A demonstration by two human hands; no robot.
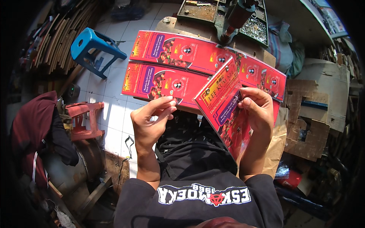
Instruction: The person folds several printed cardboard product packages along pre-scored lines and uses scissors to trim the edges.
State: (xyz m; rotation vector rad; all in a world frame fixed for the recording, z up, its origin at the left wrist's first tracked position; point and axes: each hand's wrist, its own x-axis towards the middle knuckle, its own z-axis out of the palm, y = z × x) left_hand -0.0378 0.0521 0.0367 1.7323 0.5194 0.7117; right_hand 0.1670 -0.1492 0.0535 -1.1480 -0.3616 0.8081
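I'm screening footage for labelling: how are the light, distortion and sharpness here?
Head view: sunlight brightens the floor tiles; the far red panel appears bowed; the corners fall black; the left hand looks fairly sharp; dim clutter along the right rim is hard to make out.

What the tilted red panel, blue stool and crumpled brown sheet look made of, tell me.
Tilted red panel: probably laminated board; glossy print, stiff straight edges, core uncertain.
Blue stool: likely moulded plastic; smooth, slight sheen, uniform colour.
Brown sheet: seemingly matte paper; soft creases.
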